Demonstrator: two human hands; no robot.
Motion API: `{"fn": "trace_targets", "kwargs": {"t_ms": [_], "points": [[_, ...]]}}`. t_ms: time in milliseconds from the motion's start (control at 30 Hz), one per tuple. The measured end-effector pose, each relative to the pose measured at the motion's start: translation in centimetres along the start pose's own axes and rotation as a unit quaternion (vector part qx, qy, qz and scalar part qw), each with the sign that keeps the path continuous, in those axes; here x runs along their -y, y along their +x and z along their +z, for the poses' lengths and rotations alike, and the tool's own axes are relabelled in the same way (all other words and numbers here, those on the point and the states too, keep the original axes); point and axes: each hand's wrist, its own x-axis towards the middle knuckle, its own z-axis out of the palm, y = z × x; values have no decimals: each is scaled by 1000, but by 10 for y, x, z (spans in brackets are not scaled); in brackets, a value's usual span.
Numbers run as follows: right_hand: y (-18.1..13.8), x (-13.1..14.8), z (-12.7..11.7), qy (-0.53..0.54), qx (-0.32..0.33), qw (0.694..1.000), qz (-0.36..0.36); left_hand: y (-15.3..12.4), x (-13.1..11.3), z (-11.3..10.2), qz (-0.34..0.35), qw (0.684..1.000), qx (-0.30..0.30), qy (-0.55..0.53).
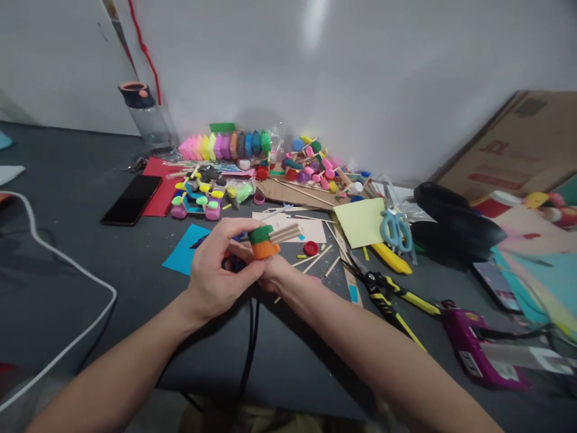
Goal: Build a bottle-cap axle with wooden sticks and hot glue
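My left hand (216, 264) is curled, its thumb and fingers closed on a small craft piece. That piece has a green round cap (260, 234) beside an orange one (265, 249), and several thin wooden sticks (287, 233) jut out to the right. My right hand (273, 273) is bent inward under the piece, its fingers mostly hidden behind my left hand. A dark object with a bit of orange (232, 261) shows between the hands, its kind unclear. Below them a black cable (251, 343) runs to the table edge.
Loose sticks and a red cap (311, 248) lie just beyond my hands. Pliers (376, 282), blue scissors (394, 225) and a yellow cutter (391, 258) lie to the right. A phone (132, 199), water bottle (146, 117) and row of coloured tubs (225, 146) stand further back.
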Motion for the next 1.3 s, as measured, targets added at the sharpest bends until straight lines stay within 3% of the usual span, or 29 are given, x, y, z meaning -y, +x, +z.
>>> {"fn": "trace_targets", "kwargs": {"t_ms": [100,167,267,367,633,767,933,1200,1300], "points": [[-15,8,-21,-96,-16,994,-39,1,-2,-1,-6,1000,4,-2],[-38,15,-47,-160,-63,982,-79,1,-5,-2,-10,1000,3,-4],[-79,17,-87,-253,-160,947,-119,1,-10,-2,-11,1000,20,-5],[-114,5,-108,-346,-172,916,-109,-1,-12,-1,-9,999,50,-9],[-143,-38,-98,-449,-170,866,-141,-3,-14,3,-6,990,136,33],[-145,-21,-103,-433,-194,863,-174,-1,-16,5,-9,982,172,75],[-143,4,-113,-425,-242,818,-303,1,-15,5,-5,975,203,92],[-148,-21,-120,-385,-282,836,-270,-1,-10,8,-13,953,267,141],[-151,-19,-122,-419,-252,834,-256,-4,-9,9,-38,948,279,151]]}}
